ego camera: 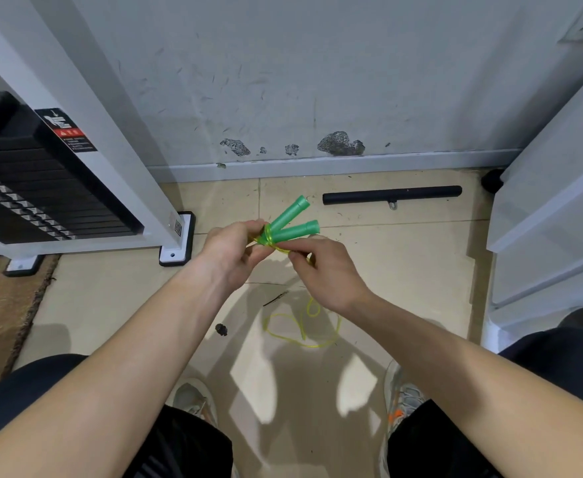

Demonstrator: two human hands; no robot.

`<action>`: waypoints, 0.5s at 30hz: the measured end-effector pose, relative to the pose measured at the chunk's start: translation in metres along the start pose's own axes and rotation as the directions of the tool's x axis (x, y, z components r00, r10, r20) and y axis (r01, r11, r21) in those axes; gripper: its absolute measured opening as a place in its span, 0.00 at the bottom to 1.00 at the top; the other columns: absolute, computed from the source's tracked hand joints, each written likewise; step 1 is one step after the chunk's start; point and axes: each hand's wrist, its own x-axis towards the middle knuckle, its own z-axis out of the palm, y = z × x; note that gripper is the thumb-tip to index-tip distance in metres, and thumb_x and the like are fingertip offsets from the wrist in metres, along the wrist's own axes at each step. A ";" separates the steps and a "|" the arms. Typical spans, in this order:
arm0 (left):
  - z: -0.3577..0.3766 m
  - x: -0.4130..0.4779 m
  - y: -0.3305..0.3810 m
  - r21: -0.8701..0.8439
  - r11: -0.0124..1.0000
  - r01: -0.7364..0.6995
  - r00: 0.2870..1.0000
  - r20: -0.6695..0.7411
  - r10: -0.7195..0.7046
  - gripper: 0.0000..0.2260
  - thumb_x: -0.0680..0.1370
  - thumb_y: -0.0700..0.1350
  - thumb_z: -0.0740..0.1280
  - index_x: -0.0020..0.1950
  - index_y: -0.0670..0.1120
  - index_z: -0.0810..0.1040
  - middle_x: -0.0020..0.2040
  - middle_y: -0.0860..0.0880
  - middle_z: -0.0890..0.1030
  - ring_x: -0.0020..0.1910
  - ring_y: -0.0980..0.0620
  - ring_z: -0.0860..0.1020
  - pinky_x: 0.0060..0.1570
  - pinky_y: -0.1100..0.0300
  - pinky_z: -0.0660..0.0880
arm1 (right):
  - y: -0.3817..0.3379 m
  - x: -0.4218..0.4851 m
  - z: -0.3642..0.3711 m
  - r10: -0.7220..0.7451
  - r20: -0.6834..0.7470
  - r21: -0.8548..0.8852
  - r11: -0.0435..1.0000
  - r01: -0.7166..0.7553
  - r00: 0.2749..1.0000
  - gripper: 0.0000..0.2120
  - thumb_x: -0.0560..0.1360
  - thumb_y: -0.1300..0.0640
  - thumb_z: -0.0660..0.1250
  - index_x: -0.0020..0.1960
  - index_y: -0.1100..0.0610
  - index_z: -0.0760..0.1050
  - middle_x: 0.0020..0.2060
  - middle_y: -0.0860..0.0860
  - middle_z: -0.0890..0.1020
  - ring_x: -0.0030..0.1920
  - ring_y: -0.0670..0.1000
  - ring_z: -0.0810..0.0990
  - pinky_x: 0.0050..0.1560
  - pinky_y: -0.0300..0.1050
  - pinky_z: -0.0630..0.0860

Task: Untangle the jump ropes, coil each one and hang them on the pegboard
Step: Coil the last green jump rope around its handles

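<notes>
Beige tiles make up the floor (404,257) in the head view. It is bounded by a scuffed grey wall (283,81) ahead, by a white machine frame (117,139) with a black weight stack (34,188) on the left, and by a white cabinet (552,208) on the right. Open floor is left between these. A black bar (391,194) lies near the skirting, and a brown mat (3,312) is seen at the left edge.

The jump rope (283,229) is held above the middle of this space. Its two green handles (291,220) are splayed in a V and bound together at their lower ends by turns of thin yellow cord (268,238). The bound ends are gripped by the left hand (234,251), whose fingers are curled round them. The cord just beside the binding is pinched by the right hand (328,270). The rest of the cord is laid in loose loops (303,331) on the tiles below the hands.

The handles are smooth, round and matte, and are widened at the tips. The cord is glossy and translucent.
</notes>
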 end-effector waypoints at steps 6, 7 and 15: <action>-0.004 0.001 0.002 0.031 1.000 0.000 0.999 0.044 -0.001 0.13 0.75 0.32 0.71 0.57 0.35 0.73 0.66 0.41 0.76 0.49 0.43 0.84 0.47 0.55 0.83 | 0.006 0.003 -0.001 0.118 0.011 0.120 0.986 -0.118 0.993 0.08 0.79 0.54 0.67 0.53 0.47 0.85 0.39 0.43 0.81 0.35 0.38 0.73 0.39 0.30 0.67; -0.005 0.001 0.003 0.014 1.000 0.012 0.997 0.074 -0.013 0.11 0.75 0.32 0.71 0.56 0.35 0.74 0.66 0.41 0.76 0.50 0.42 0.84 0.47 0.54 0.83 | 0.009 0.006 -0.004 0.152 0.031 0.140 0.978 -0.154 0.988 0.05 0.78 0.52 0.69 0.48 0.47 0.85 0.36 0.42 0.81 0.34 0.39 0.74 0.40 0.33 0.68; -0.007 -0.012 0.007 0.455 0.857 -0.243 0.908 0.417 0.036 0.13 0.74 0.28 0.69 0.54 0.40 0.76 0.52 0.44 0.84 0.45 0.45 0.85 0.44 0.56 0.83 | 0.028 0.025 -0.050 0.214 0.198 -0.038 0.977 -0.211 0.956 0.18 0.72 0.55 0.77 0.26 0.49 0.75 0.24 0.42 0.68 0.29 0.45 0.64 0.33 0.41 0.62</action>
